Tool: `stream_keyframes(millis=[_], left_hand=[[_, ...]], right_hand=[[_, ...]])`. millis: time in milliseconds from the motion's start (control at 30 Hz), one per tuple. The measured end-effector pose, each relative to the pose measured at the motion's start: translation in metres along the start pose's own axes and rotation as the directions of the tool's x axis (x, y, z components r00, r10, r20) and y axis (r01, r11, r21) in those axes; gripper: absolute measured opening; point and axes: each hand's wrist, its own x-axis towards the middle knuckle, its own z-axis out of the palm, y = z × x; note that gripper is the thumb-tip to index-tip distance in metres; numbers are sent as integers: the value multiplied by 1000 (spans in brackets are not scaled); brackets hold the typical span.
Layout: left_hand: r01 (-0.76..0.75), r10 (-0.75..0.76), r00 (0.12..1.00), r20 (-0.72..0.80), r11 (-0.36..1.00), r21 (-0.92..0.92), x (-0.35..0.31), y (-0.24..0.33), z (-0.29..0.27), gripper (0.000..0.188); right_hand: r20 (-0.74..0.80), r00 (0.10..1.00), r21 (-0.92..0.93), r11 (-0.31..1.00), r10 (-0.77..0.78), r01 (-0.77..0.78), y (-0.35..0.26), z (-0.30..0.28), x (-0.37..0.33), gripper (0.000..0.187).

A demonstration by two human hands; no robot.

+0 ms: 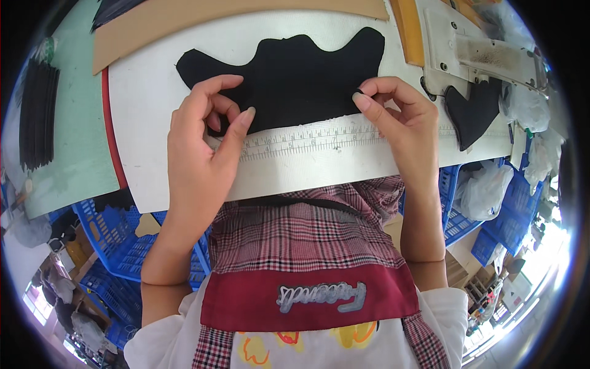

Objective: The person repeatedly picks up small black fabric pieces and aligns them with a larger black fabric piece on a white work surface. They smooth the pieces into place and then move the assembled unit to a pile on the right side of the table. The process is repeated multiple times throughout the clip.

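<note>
A black fabric piece [301,77] with a wavy, horned far edge lies flat on the white table in front of me. Its straight near edge runs along a ruler strip [307,144] marked on the table. My left hand [206,126] rests at the piece's left side, thumb and forefinger apart, the other fingers curled beneath. At the right end, my right hand [402,114] pinches the edge of the fabric between thumb and forefinger. What the curled fingers of either hand touch is hidden.
A smaller black piece [473,114] lies at the right beside a white metal machine part [491,58]. Brown board [239,18] borders the far side. Stacked black strips [38,117] lie on a green surface [80,141] at left. Blue crates [117,240] stand below the table.
</note>
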Motion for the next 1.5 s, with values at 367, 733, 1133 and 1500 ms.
stream_keyframes(millis=[367, 733, 1133, 1500], left_hand=[[16, -14, 1000, 24, 998, -54, 5, 1, -3, 35], [24, -23, 999, 31, 998, -51, 5, -1, -2, 38], [-30, 30, 999, 12, 999, -11, 6, -4, -3, 38], [-46, 46, 999, 11, 999, 14, 5, -3, -3, 40]], right_hand=[[-38, 999, 0, 1000, 3, -3, 8, 2, -1, 12], [-74, 996, -125, 991, -46, 37, 8, 7, 4, 21], [-73, 996, -186, 982, -45, 31, 5, 10, 3, 21], [-78, 996, -181, 983, -34, 20, 5, 12, 3, 22]])
